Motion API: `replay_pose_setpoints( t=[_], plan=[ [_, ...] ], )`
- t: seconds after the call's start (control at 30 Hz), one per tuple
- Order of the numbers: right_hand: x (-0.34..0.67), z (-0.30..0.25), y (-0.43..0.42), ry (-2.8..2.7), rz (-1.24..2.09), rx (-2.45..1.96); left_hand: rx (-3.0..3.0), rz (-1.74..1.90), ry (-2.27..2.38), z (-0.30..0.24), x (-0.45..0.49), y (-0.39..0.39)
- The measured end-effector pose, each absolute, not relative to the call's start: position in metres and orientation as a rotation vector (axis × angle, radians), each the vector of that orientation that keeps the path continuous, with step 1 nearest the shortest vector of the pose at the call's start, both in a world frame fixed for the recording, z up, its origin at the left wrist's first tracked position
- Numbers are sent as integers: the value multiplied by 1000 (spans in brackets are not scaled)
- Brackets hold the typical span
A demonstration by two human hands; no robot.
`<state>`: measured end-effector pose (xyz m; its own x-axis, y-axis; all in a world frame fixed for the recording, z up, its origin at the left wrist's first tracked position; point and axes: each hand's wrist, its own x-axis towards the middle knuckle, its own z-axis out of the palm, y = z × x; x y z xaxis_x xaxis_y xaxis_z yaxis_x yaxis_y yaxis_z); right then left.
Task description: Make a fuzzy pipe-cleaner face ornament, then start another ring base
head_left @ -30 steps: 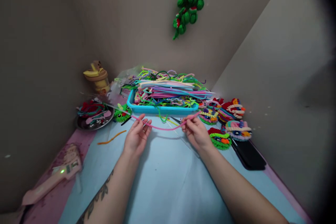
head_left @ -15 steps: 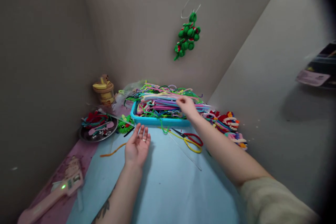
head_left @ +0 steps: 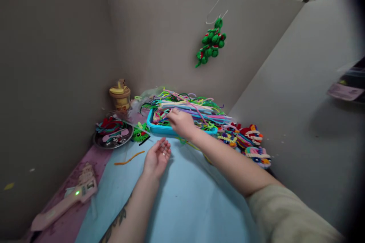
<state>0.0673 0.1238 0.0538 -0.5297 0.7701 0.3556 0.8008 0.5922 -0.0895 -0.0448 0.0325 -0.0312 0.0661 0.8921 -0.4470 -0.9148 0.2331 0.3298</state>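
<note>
My left hand [head_left: 157, 159] is held palm up over the light blue table cover, fingers spread and slightly curled, nothing in it. Over the left part of a blue tray [head_left: 162, 130], my right hand [head_left: 181, 122] reaches down with its fingers drawn together; what lies between them is too small to make out. Many coloured pipe cleaners [head_left: 196, 107] are heaped in and above that tray. An orange pipe cleaner [head_left: 129, 158] lies left of my left hand. Just behind that hand sits a fuzzy green figure [head_left: 139, 133]. My right forearm hides most of the scissors.
A metal bowl [head_left: 98, 143] of fuzzy pieces stands at the left, with a brown-yellow cup [head_left: 121, 97] behind it. A pink glue gun [head_left: 67, 201], its green light lit, lies front left. Colourful fuzzy figures [head_left: 251, 136] sit right. A green ornament [head_left: 212, 41] hangs against the back wall.
My right hand has moved left and lower across the tray, and its forearm now covers most of the scissors. My left hand stays palm up. The whole view has shifted slightly.
</note>
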Motion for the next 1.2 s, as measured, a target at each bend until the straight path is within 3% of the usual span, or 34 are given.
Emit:
replay_pose_setpoints(
  t=[0.13,0.27,0.37,0.47,0.6,0.93,1.2],
  plan=[
    [42,50,64,-2570,-85,-721,27,1287,638,-28,-36,31],
    [62,36,16,-2489,448,-214,22,1381,609,-21,-50,34],
    [99,16,5,-2044,919,-460,-16,1472,622,-23,-62,37],
    [135,-9,15,-1372,1067,-794,-25,1490,680,-27,-60,36],
    [162,-34,34,-731,1194,-855,96,1348,728,-27,-44,29],
    [179,-41,35,-652,1538,-737,163,1416,736,-23,-48,31],
    [175,-37,26,-925,1634,-828,579,1154,932,-20,-35,20]
  ],
)
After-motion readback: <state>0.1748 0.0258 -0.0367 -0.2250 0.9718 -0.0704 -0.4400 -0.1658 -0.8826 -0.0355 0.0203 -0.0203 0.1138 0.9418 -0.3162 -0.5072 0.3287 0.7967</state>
